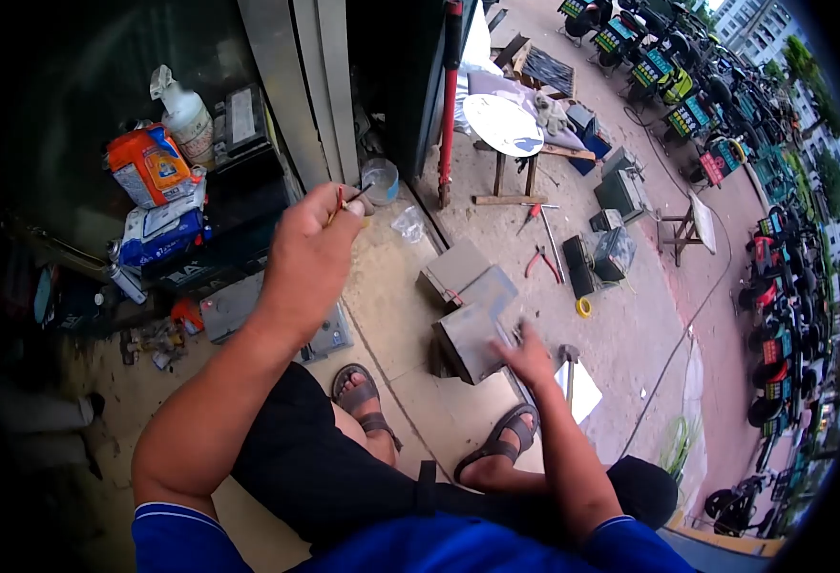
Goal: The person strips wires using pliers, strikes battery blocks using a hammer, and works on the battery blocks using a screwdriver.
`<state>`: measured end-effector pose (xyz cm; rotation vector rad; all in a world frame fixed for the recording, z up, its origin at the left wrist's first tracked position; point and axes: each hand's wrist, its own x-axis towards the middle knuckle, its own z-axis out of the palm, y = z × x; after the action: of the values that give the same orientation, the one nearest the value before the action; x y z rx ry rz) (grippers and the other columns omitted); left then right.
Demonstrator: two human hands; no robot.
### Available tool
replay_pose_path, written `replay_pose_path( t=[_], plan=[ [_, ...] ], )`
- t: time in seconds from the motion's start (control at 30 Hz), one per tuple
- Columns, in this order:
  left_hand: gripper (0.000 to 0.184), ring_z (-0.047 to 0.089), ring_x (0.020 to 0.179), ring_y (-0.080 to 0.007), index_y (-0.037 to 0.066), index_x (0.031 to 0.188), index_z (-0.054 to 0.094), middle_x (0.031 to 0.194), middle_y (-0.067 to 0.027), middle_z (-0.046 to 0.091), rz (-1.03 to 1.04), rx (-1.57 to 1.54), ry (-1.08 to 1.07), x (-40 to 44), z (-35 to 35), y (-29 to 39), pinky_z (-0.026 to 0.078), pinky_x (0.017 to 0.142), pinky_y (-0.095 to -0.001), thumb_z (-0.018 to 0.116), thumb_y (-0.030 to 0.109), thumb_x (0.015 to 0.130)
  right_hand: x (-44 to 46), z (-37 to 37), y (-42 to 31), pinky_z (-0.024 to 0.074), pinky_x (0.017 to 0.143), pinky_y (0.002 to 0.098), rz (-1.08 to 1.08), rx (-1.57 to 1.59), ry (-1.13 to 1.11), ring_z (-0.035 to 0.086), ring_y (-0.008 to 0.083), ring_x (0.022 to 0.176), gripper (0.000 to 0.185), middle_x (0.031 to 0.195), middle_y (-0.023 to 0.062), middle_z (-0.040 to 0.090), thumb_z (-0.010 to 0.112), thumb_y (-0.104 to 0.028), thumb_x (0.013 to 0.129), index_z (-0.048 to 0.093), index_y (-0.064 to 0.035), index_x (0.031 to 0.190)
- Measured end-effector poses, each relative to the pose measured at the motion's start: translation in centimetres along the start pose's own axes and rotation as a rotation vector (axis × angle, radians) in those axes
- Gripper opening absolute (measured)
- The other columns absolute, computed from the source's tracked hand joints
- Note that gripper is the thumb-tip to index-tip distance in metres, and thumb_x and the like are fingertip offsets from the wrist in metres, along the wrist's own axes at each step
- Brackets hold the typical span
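My left hand is raised in front of the door frame, its fingers pinched round a thin dark-tipped rod. Bits of red and yellow show at those fingers; the exact kind of tool is unclear. Low on the right, my right hand is at the edge of a grey box-shaped battery, somewhat blurred, with thumb and fingers apart. Whether it touches the battery I cannot tell. Another grey block stands against the battery's far side, with a thin red wire by it.
Red-handled pliers, a screwdriver, yellow tape and a hammer lie to the right. Beyond are more batteries, a round-topped stool and parked scooters. A plastic cup stands by the doorway. Packets fill the left.
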<state>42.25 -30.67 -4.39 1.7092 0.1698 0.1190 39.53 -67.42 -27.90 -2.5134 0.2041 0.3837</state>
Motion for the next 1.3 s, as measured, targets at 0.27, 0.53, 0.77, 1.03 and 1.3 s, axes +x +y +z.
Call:
replay_pose_path(
  t=[0.27, 0.53, 0.77, 1.03, 1.3],
  plan=[
    [0.019, 0.037, 0.061, -0.0002, 0.000, 0.108, 0.063, 0.076, 0.0057, 0.052, 0.029, -0.064, -0.043, -0.3, -0.4, 0.3, 0.029, 0.054, -0.0209, 0.054, 0.017, 0.102, -2.2, 3.6, -6.9, 0.0442, 0.109, 0.0423, -0.183, -0.262, 0.036, 0.053, 0.0413, 0.127, 0.120, 0.136, 0.0274, 0.053, 0.089, -0.041, 0.058, 0.029, 0.0065, 0.150],
    [0.019, 0.053, 0.070, -0.0120, -0.003, 0.104, 0.062, 0.075, -0.0110, 0.061, 0.140, 0.064, 0.001, -1.0, -1.7, 1.2, 0.046, 0.067, -0.0323, 0.056, 0.015, 0.100, -3.0, 2.5, -10.6, 0.0477, 0.105, 0.0425, -0.020, 0.117, -0.164, 0.058, 0.0387, 0.122, 0.102, 0.130, 0.0264, 0.058, 0.087, -0.038, 0.059, 0.044, 0.0039, 0.141],
    [0.015, 0.054, 0.094, -0.0053, -0.003, 0.110, 0.060, 0.098, -0.0020, 0.064, 0.160, -0.016, -0.104, -1.5, -0.1, 3.5, 0.045, 0.085, -0.0228, 0.054, 0.009, 0.103, 2.1, 12.6, -17.1, 0.0478, 0.104, 0.0437, -0.183, -0.031, -0.051, 0.057, 0.0401, 0.120, 0.100, 0.126, 0.0275, 0.059, 0.089, -0.037, 0.062, 0.041, 0.0054, 0.138],
    [0.018, 0.053, 0.093, -0.0042, -0.002, 0.113, 0.061, 0.102, -0.0021, 0.065, 0.081, -0.043, -0.089, -1.5, 0.2, 3.6, 0.044, 0.082, -0.0218, 0.055, 0.012, 0.104, 5.3, 10.9, -18.6, 0.0504, 0.100, 0.0436, -0.255, 0.113, 0.128, 0.063, 0.0339, 0.118, 0.050, 0.127, 0.0150, 0.066, 0.068, -0.024, 0.089, 0.058, -0.0084, 0.135],
    [0.017, 0.039, 0.060, 0.0000, 0.000, 0.110, 0.063, 0.077, 0.0059, 0.052, -0.131, -0.124, -0.193, -1.4, 1.5, 3.2, 0.029, 0.052, -0.0206, 0.055, 0.012, 0.101, 7.4, 2.6, 10.7, 0.0506, 0.098, 0.0458, 0.449, -0.013, 0.572, 0.066, 0.0383, 0.110, 0.044, 0.116, 0.0255, 0.069, 0.064, -0.021, 0.089, 0.065, -0.0015, 0.129]
  ],
)
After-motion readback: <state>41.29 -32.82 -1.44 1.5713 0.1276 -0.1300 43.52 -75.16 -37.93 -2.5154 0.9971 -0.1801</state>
